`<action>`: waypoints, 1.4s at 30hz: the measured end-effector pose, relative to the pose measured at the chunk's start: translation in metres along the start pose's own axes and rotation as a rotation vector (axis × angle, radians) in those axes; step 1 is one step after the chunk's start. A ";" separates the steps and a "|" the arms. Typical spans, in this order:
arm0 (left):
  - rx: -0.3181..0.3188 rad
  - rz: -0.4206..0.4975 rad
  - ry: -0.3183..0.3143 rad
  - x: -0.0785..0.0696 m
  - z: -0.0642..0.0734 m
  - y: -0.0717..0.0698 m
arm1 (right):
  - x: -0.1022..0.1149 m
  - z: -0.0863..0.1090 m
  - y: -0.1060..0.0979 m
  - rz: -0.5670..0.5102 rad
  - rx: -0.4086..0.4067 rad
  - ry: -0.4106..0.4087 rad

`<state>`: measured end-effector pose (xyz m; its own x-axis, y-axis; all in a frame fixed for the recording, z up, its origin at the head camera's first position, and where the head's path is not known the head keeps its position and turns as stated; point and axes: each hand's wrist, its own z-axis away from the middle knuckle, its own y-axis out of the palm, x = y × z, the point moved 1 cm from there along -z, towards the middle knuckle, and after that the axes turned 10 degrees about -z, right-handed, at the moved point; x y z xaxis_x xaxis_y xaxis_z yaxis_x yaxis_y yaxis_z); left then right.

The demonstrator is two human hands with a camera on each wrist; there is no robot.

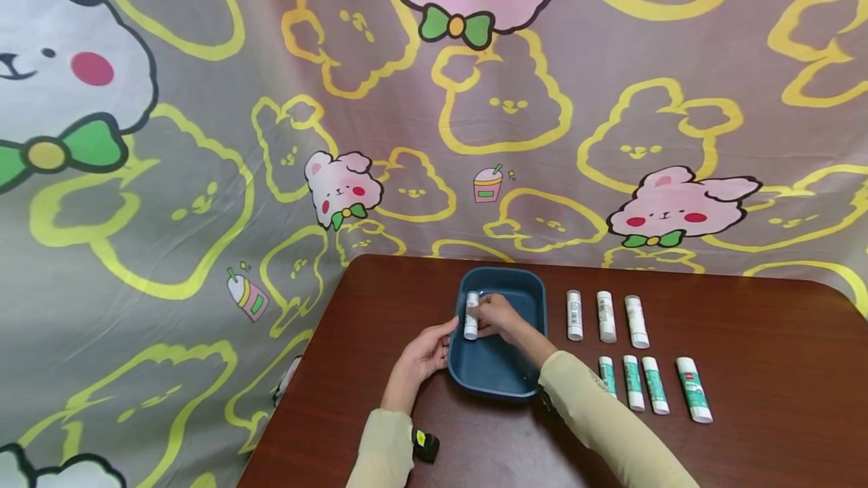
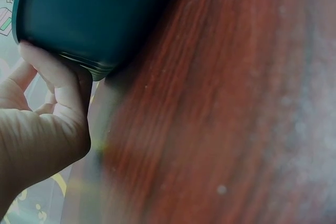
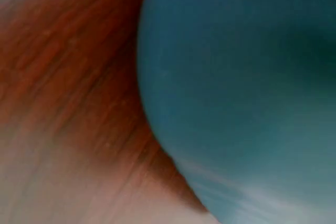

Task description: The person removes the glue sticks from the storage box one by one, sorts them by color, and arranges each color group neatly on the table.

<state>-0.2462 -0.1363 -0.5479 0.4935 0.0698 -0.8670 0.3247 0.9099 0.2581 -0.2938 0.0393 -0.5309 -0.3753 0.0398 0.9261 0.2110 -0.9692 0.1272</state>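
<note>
In the head view a dark blue plastic bin [image 1: 498,390] stands on the table. My right hand [image 1: 500,316] reaches over its right wall and pinches a white glue stick [image 1: 471,326] inside, along the left wall. The glue stick lies lengthwise, its barcode label partly behind the fingers. At the bin's left side my left hand [image 1: 423,352] holds the wall, fingertips at the rim. From the left wrist, that hand [image 2: 52,103] shows curled against the bin's outer wall [image 2: 100,19]. The right wrist view has only the bin's outside [image 3: 220,103], with the right hand hidden.
Right of the bin, three white glue sticks [image 1: 606,316] lie in a back row. Several green-and-white glue sticks [image 1: 634,382] lie nearer, one [image 1: 695,390] set apart at the right. A patterned cloth [image 1: 508,119] hangs behind and left of the brown table [image 1: 766,352].
</note>
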 end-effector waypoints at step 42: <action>-0.039 -0.041 0.000 0.001 0.001 0.001 | 0.073 0.070 -0.132 0.061 -0.011 -0.120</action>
<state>-0.2443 -0.1355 -0.5479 0.4807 0.0322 -0.8763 0.3126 0.9274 0.2056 -0.2858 0.1867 -0.4552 -0.2508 0.0091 0.9680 0.2196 -0.9734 0.0661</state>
